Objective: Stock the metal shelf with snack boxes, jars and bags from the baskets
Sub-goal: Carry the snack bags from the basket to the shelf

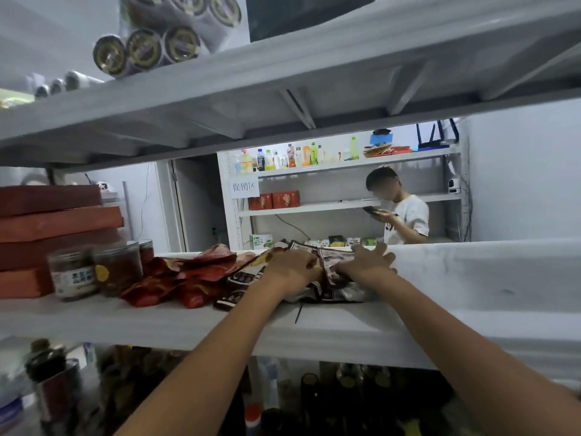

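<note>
I find both hands on the dark snack bags point(330, 287) lying mid-way along the metal shelf point(157, 319). The left hand point(292, 269) lies palm down on the pile, fingers bent over its far edge; whether it grips I cannot tell. The right hand point(364, 262) presses flat, fingers spread wide. Red bags point(195, 278) touch the pile at 9 o'clock, with jars point(119, 265) beyond.

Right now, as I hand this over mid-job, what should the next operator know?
Left hand: on the dark snack bags, fingers bent over them; grip unclear.
Right hand: fingers spread, pressing the same bags.
Done: red boxes, jars and red bags sit on the middle shelf, left of the hands.
Left: settle this pile. The baskets are out of view, so remaining stock is unknown.
</note>
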